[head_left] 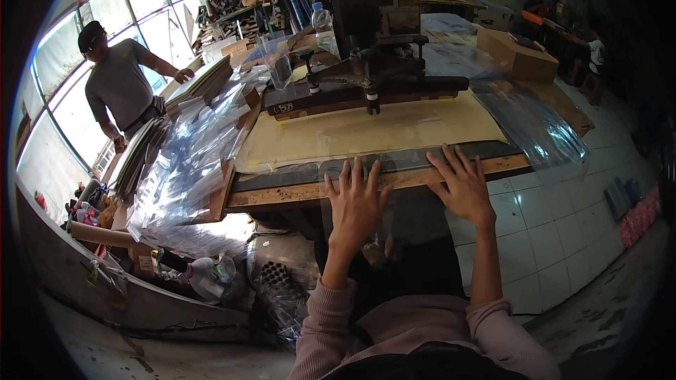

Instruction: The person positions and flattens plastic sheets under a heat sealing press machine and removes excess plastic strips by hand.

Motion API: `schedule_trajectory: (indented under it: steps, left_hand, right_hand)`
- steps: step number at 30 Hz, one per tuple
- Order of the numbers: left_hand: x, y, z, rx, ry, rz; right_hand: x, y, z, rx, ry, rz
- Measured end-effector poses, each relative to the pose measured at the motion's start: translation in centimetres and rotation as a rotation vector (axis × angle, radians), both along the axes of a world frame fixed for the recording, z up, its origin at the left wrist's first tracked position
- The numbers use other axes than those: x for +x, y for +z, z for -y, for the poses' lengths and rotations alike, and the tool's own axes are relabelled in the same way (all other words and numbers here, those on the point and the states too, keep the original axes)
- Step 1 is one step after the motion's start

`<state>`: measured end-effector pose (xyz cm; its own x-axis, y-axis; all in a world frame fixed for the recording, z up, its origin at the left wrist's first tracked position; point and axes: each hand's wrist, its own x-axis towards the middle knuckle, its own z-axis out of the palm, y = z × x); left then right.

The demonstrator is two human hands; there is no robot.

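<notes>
My left hand (355,200) lies flat, fingers spread, over the wooden front edge (282,195) of a press table. What looks like a thin clear plastic sheet (394,181) shows faintly around its fingers and hangs past the edge. My right hand (463,188), also spread, is at the same edge farther right; whether it touches the sheet I cannot tell. Beyond my fingertips is a dark grey strip (282,179), then a wide tan board (317,134). Above the board's far part stands a dark press head (366,77) with a long horizontal bar.
Shiny clear plastic sheets (190,162) are heaped on the left, with more (535,127) at the right. A person (130,74) stands at the far left beside stacked boards (204,84). A cardboard box (517,56) and a plastic bottle (322,24) sit behind.
</notes>
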<state>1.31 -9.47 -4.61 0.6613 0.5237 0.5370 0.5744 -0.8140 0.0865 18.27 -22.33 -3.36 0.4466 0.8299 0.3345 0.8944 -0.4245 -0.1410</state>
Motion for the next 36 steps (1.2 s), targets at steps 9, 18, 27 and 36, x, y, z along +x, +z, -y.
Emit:
schedule_trajectory:
  steps: [9,18,27,36]
  left_hand:
    - [-4.3,1.6,1.7,-0.017,-0.128,0.029]
    - [-3.5,6.0,-8.7,-0.142,-0.048,-0.017]
    - [0.1,4.2,-11.9,-0.326,-0.261,0.194]
    - [-7.9,10.8,-1.5,-0.761,-0.418,0.829]
  right_hand:
    - [-1.9,3.2,2.1,0.168,0.037,-0.006]
    - [4.4,1.9,-10.8,0.194,0.313,0.055]
    - [4.2,5.4,-11.2,0.111,0.693,-0.282]
    - [-2.5,15.9,0.3,0.035,0.641,-0.513]
